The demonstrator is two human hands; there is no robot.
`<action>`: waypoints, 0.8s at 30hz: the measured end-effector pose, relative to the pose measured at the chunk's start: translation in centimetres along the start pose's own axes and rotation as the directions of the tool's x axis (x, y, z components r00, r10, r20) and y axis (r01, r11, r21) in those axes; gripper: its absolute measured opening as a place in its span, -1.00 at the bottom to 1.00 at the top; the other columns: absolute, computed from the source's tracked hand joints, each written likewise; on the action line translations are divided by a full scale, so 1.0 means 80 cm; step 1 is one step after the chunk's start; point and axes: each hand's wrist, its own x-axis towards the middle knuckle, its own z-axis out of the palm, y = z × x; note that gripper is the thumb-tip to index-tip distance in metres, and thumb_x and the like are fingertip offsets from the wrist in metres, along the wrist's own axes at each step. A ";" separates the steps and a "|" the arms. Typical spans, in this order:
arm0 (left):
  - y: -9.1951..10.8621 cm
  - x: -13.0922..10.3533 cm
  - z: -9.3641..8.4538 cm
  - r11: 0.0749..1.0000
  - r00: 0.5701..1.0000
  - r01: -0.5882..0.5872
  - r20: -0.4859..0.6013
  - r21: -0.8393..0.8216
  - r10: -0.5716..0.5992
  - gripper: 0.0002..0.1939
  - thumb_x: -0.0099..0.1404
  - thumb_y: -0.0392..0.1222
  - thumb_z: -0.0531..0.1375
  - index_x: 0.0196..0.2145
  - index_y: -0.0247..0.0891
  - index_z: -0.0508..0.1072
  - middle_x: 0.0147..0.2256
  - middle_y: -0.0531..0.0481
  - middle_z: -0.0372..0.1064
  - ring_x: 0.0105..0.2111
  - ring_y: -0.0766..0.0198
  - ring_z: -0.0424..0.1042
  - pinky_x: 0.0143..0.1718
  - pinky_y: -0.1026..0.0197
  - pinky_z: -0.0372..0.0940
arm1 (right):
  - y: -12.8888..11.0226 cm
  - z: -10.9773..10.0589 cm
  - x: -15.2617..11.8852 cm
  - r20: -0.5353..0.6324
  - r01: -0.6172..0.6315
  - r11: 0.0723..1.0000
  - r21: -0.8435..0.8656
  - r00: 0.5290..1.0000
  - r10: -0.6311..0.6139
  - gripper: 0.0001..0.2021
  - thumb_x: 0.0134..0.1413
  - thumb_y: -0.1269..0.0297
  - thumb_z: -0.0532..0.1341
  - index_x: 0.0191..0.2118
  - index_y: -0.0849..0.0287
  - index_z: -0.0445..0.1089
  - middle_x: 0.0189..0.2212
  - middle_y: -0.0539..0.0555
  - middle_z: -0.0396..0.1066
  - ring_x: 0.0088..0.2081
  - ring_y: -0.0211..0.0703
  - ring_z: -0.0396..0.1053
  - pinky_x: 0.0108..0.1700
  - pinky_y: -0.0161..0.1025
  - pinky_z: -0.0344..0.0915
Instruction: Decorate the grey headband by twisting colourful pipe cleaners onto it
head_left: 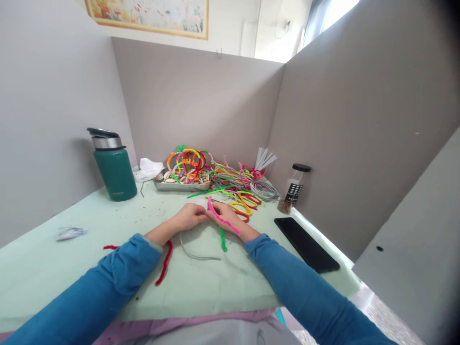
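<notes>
Above the middle of the table my left hand and my right hand meet at the fingertips, both closed. A fuzzy pink pipe cleaner comes out of my right fingers and lies over the back of that hand. From beneath the same hand hangs a green pipe cleaner; whether it is held I cannot tell. What my left fingers pinch is hidden. A grey wire curves down from near my left hand to the table. Beside my left sleeve lies a dark red pipe cleaner.
A metal tray holds small pieces, with bent pipe-cleaner shapes on top. Next to it are a pile of pipe cleaners and a wire coil. A green bottle stands left; a clear jar and black phone are right. Grey partitions enclose the table.
</notes>
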 end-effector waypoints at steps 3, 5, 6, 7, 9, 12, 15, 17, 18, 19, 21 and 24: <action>0.005 -0.002 -0.002 1.000 1.000 0.003 0.005 -0.023 -0.003 -0.61 0.11 0.05 0.06 -0.41 -0.33 0.48 -0.54 0.07 0.33 -0.52 0.36 0.20 -0.47 0.36 0.08 | 0.000 0.001 0.000 -0.018 0.002 1.000 0.003 1.000 -0.002 -0.79 0.05 0.19 0.07 -0.42 0.23 0.28 -0.53 -0.05 0.25 -0.49 -0.33 0.13 -0.47 -0.38 0.01; 0.006 -0.003 -0.003 0.999 1.000 0.012 0.006 -0.037 -0.012 -0.62 0.10 0.05 0.07 -0.41 -0.33 0.49 -0.55 0.08 0.33 -0.53 0.36 0.19 -0.48 0.36 0.08 | 0.000 0.002 0.000 -0.031 0.003 1.000 0.013 1.000 -0.002 -0.78 0.05 0.18 0.08 -0.44 0.23 0.28 -0.54 -0.05 0.23 -0.50 -0.34 0.11 -0.48 -0.38 -0.01; 0.006 -0.003 -0.003 0.999 1.000 0.013 0.006 -0.045 -0.013 -0.62 0.10 0.05 0.07 -0.41 -0.32 0.50 -0.56 0.08 0.33 -0.53 0.36 0.19 -0.48 0.36 0.08 | 0.000 0.003 0.000 -0.033 -0.001 1.000 0.023 0.999 0.002 -0.77 0.05 0.16 0.08 -0.45 0.23 0.27 -0.55 -0.06 0.22 -0.51 -0.34 0.10 -0.48 -0.38 -0.01; 0.006 -0.003 -0.003 0.999 1.000 0.012 0.004 -0.052 -0.012 -0.63 0.09 0.04 0.07 -0.41 -0.31 0.50 -0.56 0.08 0.33 -0.53 0.36 0.19 -0.49 0.36 0.08 | -0.001 0.003 -0.001 -0.033 -0.007 0.999 0.036 0.999 0.008 -0.76 0.05 0.15 0.08 -0.46 0.23 0.27 -0.55 -0.06 0.21 -0.51 -0.34 0.09 -0.49 -0.38 -0.02; 0.004 -0.002 -0.002 0.998 1.000 0.003 -0.007 -0.059 -0.003 -0.64 0.09 0.03 0.07 -0.44 -0.31 0.50 -0.57 0.08 0.32 -0.53 0.36 0.18 -0.50 0.36 0.07 | -0.003 0.003 -0.001 -0.036 -0.016 0.998 0.057 0.999 0.019 -0.76 0.05 0.14 0.07 -0.46 0.23 0.26 -0.56 -0.06 0.19 -0.52 -0.34 0.08 -0.50 -0.38 -0.03; 0.001 -0.001 -0.001 0.998 1.000 -0.006 -0.018 -0.065 0.005 -0.64 0.10 0.03 0.07 -0.47 -0.32 0.49 -0.59 0.09 0.27 -0.56 0.38 0.15 -0.51 0.37 0.06 | -0.005 0.003 -0.002 -0.065 -0.015 0.998 0.063 0.998 0.019 -0.78 0.04 0.16 0.08 -0.46 0.22 0.25 -0.56 -0.06 0.19 -0.51 -0.33 0.09 -0.49 -0.37 -0.02; -0.001 -0.001 0.000 0.997 1.000 0.000 -0.007 -0.077 -0.001 -0.64 0.09 0.03 0.07 -0.44 -0.32 0.50 -0.61 0.12 0.22 -0.58 0.41 0.11 -0.53 0.37 0.05 | -0.006 0.002 -0.002 -0.083 -0.013 0.997 0.072 0.996 0.019 -0.79 0.03 0.17 0.09 -0.44 0.22 0.26 -0.54 -0.04 0.23 -0.50 -0.32 0.11 -0.47 -0.37 0.01; -0.002 -0.001 0.001 0.997 1.000 0.008 -0.002 -0.080 -0.008 -0.63 0.10 0.03 0.07 -0.43 -0.33 0.50 -0.62 0.12 0.20 -0.58 0.42 0.10 -0.54 0.38 0.04 | -0.006 0.002 -0.002 -0.081 -0.008 0.996 0.083 0.997 0.015 -0.80 0.03 0.17 0.09 -0.42 0.22 0.28 -0.52 -0.04 0.25 -0.50 -0.32 0.13 -0.46 -0.37 0.03; -0.003 0.000 0.002 0.997 1.000 0.009 -0.001 -0.083 -0.009 -0.63 0.10 0.03 0.06 -0.43 -0.34 0.50 -0.62 0.12 0.19 -0.58 0.42 0.10 -0.54 0.38 0.04 | -0.006 0.002 -0.001 -0.079 -0.005 0.996 0.087 0.997 0.012 -0.80 0.04 0.17 0.09 -0.42 0.22 0.28 -0.51 -0.03 0.26 -0.49 -0.32 0.13 -0.45 -0.36 0.03; -0.004 0.000 0.002 0.996 1.000 0.007 -0.002 -0.086 -0.007 -0.62 0.10 0.03 0.07 -0.43 -0.34 0.50 -0.62 0.12 0.19 -0.58 0.42 0.11 -0.53 0.38 0.05 | -0.005 0.003 -0.001 -0.076 -0.001 0.996 0.090 0.997 0.008 -0.80 0.04 0.18 0.09 -0.42 0.22 0.29 -0.51 -0.03 0.27 -0.49 -0.32 0.13 -0.45 -0.36 0.04; -0.006 0.001 0.003 0.996 1.000 -0.003 -0.011 -0.093 0.002 -0.62 0.09 0.03 0.07 -0.41 -0.35 0.50 -0.61 0.11 0.21 -0.56 0.41 0.14 -0.51 0.38 0.07 | -0.004 0.003 -0.001 -0.070 0.006 0.996 0.094 0.998 0.000 -0.81 0.04 0.19 0.09 -0.41 0.22 0.29 -0.50 -0.03 0.27 -0.48 -0.31 0.14 -0.45 -0.36 0.04; -0.009 0.002 0.004 0.995 1.000 -0.018 -0.018 -0.094 0.017 -0.61 0.08 0.05 0.09 -0.39 -0.35 0.51 -0.58 0.11 0.26 -0.54 0.39 0.18 -0.48 0.37 0.09 | -0.002 0.004 -0.001 -0.070 0.007 0.996 0.092 0.998 -0.001 -0.81 0.06 0.19 0.09 -0.42 0.21 0.29 -0.51 -0.03 0.26 -0.48 -0.31 0.14 -0.45 -0.36 0.03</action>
